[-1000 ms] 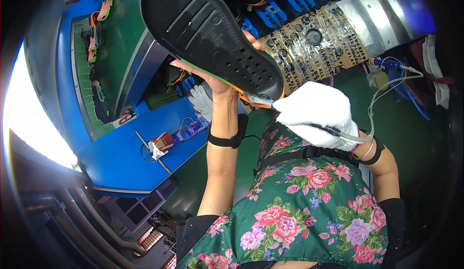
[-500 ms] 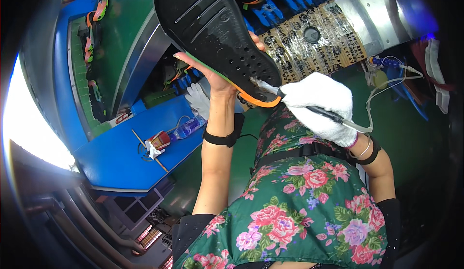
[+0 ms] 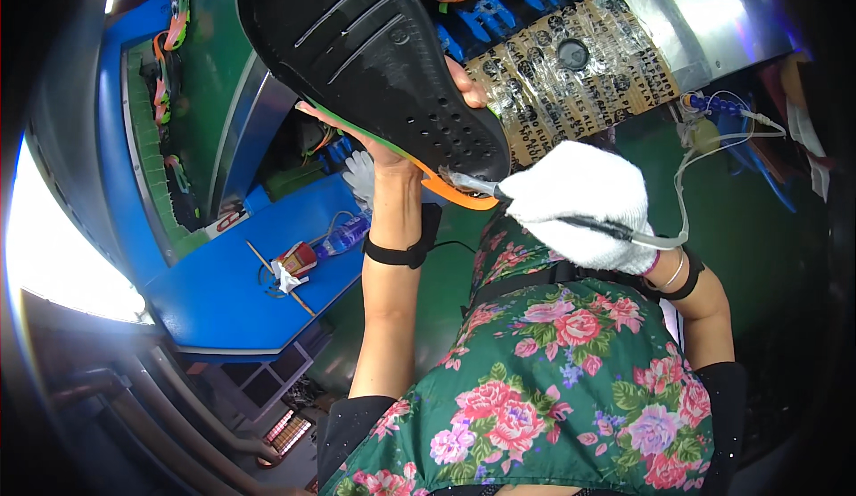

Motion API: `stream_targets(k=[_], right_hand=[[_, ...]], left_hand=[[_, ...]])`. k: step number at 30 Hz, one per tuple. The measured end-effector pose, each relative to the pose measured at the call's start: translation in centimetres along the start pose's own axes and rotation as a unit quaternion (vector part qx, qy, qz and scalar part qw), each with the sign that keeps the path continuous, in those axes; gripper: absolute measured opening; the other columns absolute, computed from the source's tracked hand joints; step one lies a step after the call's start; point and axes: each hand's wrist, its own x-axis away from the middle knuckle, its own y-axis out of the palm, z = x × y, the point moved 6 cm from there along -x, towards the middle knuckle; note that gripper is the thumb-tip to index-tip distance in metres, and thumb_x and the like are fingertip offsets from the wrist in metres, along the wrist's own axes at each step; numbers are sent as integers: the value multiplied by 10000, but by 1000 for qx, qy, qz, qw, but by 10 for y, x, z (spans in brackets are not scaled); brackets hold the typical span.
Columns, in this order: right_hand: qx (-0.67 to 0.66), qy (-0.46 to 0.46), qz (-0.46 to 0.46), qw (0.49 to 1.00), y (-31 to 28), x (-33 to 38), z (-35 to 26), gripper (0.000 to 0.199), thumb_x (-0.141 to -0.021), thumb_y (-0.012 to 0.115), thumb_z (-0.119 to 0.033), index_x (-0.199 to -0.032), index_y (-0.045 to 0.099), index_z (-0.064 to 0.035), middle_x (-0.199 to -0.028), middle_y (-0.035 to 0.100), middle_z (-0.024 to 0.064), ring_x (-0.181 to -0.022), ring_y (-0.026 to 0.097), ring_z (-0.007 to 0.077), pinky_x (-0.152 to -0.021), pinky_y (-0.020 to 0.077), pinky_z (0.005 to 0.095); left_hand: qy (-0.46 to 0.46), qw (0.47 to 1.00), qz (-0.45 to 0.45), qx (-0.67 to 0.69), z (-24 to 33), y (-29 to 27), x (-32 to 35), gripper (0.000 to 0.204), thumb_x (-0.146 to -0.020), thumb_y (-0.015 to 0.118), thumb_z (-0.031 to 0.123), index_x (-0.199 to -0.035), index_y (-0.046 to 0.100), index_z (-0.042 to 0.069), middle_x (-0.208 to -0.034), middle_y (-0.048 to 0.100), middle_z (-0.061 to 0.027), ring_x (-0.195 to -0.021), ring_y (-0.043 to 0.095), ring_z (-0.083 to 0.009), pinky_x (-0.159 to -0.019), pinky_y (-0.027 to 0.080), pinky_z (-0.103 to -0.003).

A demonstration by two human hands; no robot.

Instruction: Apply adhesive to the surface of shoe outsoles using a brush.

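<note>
Right hand (image 3: 584,202), white glove: fingers pinching thin applicator tool (image 3: 571,221), tube attached, tip at heel rim of shoe sole (image 3: 374,59). Left hand (image 3: 397,144) bare: fingers spread under sole, holding it raised, tread up. Judgement: edge work mid-pass at orange rim (image 3: 459,194); finished length unclear. Blue tabletop (image 3: 241,304) beyond, lower left.

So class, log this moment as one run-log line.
left hand: holds black shoe sole up | right hand, white glove: grips brush tool, tip at orange edge | blue bench at left
</note>
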Motion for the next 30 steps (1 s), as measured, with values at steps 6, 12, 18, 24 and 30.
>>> stream_targets(k=[6,12,18,24,30], right_hand=[[22,-51,-17,998,-3,2,-6,317,-761,810,-14,-1068,790,-90,-1040,778,93,-880,735,264,-740,587,353],[24,-67,-19,997,2,2,-4,334,-761,821,-20,-1083,790,-105,-1036,776,74,-884,732,248,-755,590,343],[31,-58,-30,997,-2,3,-4,295,-775,813,-37,-1061,792,-107,-1032,776,74,-857,729,251,-744,591,345],[77,-33,19,996,-11,-4,-1,256,-746,826,-10,-992,792,-72,-996,782,112,-830,738,261,-723,578,352],[-18,42,-22,999,-4,-6,18,210,-765,815,-9,-967,795,-60,-986,782,120,-850,745,256,-748,588,348]], left_hand=[[-11,999,0,-42,3,-1,-8,1174,-724,366,1012,-1220,610,-24,-983,630,-189,-870,658,-296,-834,541,-459],[-38,999,-4,22,-3,5,-14,1209,-707,358,1028,-1286,576,-10,-1004,632,-204,-891,650,-289,-849,528,-452],[-53,998,13,44,-5,4,-19,1241,-679,355,1046,-1296,574,-8,-1007,639,-203,-884,637,-296,-854,511,-463],[-54,997,21,54,-5,-1,-20,1288,-651,307,1065,-1323,559,-3,-1041,658,-206,-887,637,-289,-847,516,-458],[-92,996,14,-3,-9,-16,-20,1337,-652,309,1062,-1467,462,13,-1130,654,-271,-947,670,-324,-875,548,-507]])
